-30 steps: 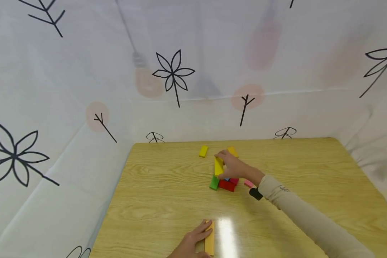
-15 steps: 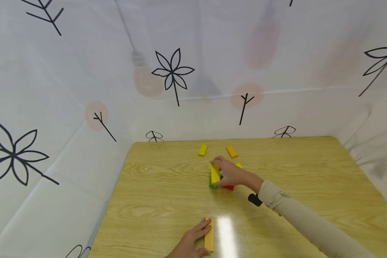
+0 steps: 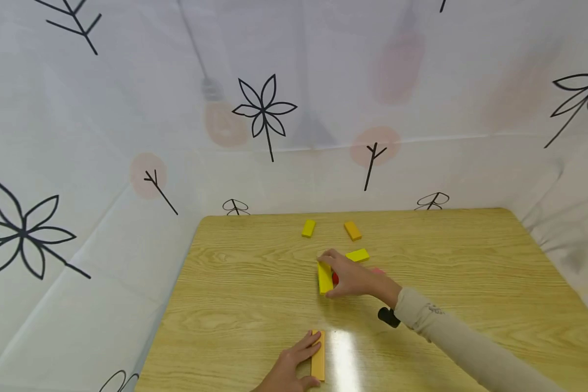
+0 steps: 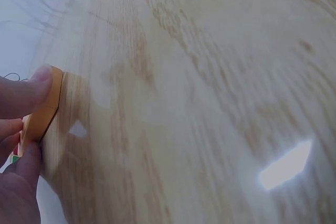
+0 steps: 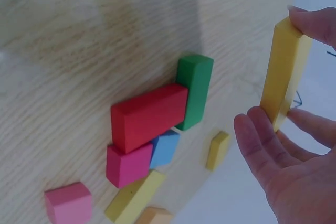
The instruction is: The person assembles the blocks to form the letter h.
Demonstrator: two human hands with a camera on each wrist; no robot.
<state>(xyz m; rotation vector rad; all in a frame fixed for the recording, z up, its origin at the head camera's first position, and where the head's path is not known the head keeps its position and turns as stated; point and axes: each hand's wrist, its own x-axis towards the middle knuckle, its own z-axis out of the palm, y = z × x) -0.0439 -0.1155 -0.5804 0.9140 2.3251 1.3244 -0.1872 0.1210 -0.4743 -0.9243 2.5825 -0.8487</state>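
My right hand (image 3: 355,276) pinches a long yellow block (image 3: 325,279) by its ends, thumb at one and fingertips at the other. In the right wrist view this yellow block (image 5: 283,72) is held above the tabletop, beside a cluster. That cluster has a red block (image 5: 149,121) touching a green block (image 5: 195,90), with magenta (image 5: 128,166) and blue blocks (image 5: 164,148) against the red one. At the near side, my left hand (image 3: 289,366) grips an orange block (image 3: 318,356) resting on the table. The right hand hides most of the cluster in the head view.
Behind the right hand lie a yellow block (image 3: 357,255), a smaller yellow block (image 3: 308,228) and an orange block (image 3: 352,230). A pink block (image 5: 68,203) lies apart from the cluster. A patterned white cloth (image 3: 313,179) hangs beyond the wooden table (image 3: 235,288).
My right hand has brought the long yellow block nearer to me and slightly left, uncovering the blocks behind it. The left hand stays on the orange block.
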